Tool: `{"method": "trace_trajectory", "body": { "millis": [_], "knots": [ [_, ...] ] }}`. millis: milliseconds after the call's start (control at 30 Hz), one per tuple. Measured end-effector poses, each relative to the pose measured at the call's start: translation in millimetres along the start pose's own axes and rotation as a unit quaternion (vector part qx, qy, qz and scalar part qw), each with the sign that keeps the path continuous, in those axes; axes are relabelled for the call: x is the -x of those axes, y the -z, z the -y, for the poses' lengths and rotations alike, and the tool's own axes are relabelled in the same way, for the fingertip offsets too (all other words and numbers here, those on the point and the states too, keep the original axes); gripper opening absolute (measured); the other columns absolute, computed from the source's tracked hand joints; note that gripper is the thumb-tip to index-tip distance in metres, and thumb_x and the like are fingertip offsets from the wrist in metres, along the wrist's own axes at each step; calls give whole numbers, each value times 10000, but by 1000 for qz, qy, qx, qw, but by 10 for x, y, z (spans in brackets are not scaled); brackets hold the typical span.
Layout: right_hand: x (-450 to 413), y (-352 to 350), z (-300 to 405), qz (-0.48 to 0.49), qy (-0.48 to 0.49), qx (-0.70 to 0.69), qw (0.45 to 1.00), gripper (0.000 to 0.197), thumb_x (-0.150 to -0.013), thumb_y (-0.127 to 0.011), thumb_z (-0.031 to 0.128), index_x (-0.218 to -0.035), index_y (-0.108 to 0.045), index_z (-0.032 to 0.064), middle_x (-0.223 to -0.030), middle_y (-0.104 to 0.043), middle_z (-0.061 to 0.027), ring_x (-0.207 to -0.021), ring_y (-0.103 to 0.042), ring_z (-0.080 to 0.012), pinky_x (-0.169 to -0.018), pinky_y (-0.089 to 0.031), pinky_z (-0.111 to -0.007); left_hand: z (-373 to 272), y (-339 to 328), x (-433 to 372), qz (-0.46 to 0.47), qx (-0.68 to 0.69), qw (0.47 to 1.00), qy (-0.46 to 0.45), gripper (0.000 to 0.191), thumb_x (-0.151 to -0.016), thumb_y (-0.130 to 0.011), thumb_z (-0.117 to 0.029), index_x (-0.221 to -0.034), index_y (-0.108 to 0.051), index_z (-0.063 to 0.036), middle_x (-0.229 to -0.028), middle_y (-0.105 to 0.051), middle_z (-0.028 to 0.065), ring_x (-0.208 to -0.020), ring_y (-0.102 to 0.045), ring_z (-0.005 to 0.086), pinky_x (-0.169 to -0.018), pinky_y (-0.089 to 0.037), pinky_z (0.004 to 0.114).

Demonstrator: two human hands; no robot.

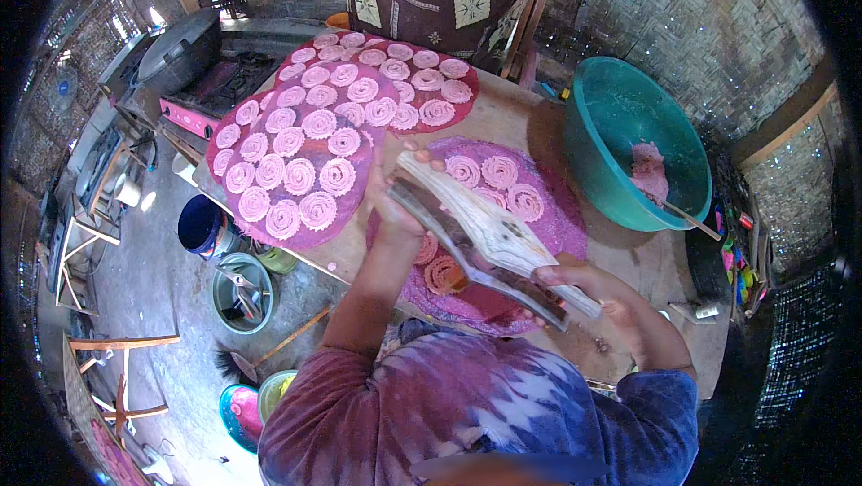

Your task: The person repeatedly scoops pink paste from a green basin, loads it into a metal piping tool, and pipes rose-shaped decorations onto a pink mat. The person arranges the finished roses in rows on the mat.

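Both my hands grip a wooden hand press [495,230] made of a pale upper lever and a darker lower one. My left hand [396,210] is wrapped around the far left end, and my right hand [596,284] holds the near right end. The press hangs slanted above a round purple-pink mat [562,250]. Spiral rounds of pink dough [500,172] lie on that mat beyond the press. On the near part sits an orange-looking spiral [443,274]. The press hides the middle of the mat.
Other round mats [377,206] bearing many pink spirals overlap on the wooden table [515,99]. A green basin [599,169] holds pink dough [648,173] and a stick [693,220]. A stove [215,89] stands back left. Buckets [202,225] and a broom [296,334] are on the floor.
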State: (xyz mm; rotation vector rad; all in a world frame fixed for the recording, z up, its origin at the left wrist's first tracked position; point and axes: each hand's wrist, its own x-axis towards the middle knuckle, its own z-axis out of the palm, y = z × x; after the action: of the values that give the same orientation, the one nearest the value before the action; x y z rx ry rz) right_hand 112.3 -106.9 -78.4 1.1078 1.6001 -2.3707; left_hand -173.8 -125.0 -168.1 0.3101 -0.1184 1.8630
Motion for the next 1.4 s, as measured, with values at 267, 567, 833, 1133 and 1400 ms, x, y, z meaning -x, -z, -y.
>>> {"method": "trace_trajectory", "body": {
  "millis": [267, 567, 833, 1133, 1400],
  "knots": [
    [43, 326, -184, -55, 46, 5, 997, 444, -895, -619, 422, -1010, -660, -4, -804, -684, -87, -662, -664, -157, -570, -531, -284, 335, -54, -442, -60, -45, 995, 69, 519, -971, -370, -556, -1018, -612, -99, -835, -621, 72, -842, -601, 255, -783, -504, 405],
    [53, 283, -515, -16, 132, -33, 991, 464, -873, -649, 389, -1088, -626, -21, -880, -683, -96, -722, -658, -158, -636, -539, -290, 54, 560, 626, 42, -820, 533, 206, 630, -1016, -293, -490, -1046, -645, 31, -901, -691, 192, -826, -646, 315, -778, -468, 447],
    [-80, 350, -494, -36, 144, 21, 989, 602, -802, -676, 460, -1118, -604, -48, -912, -685, -140, -754, -679, -195, -668, -548, -297, 128, 712, 732, 25, -842, 510, 174, 481, -1025, -318, -389, -1135, -577, 1, -1137, -542, 198, -1042, -474, 333, -931, -340, 425],
    [-58, 400, -506, -55, 184, 10, 981, 537, -838, -658, 434, -1116, -622, -24, -901, -679, -96, -783, -654, -156, -684, -517, -282, 67, 419, 991, 59, -926, 370, 50, 368, -975, -460, -345, -1019, -721, -87, -1415, -443, 102, -1079, -445, 337, -967, -321, 464],
    [55, 400, -514, -66, 206, 2, 976, 534, -833, -649, 402, -1126, -608, -43, -905, -677, -113, -777, -657, -186, -692, -517, -299, 15, 346, 1234, 105, -954, 280, 16, 337, -959, -465, -356, -1087, -719, -175, -1426, -445, 109, -1094, -436, 331, -958, -319, 484]
  ]
}}
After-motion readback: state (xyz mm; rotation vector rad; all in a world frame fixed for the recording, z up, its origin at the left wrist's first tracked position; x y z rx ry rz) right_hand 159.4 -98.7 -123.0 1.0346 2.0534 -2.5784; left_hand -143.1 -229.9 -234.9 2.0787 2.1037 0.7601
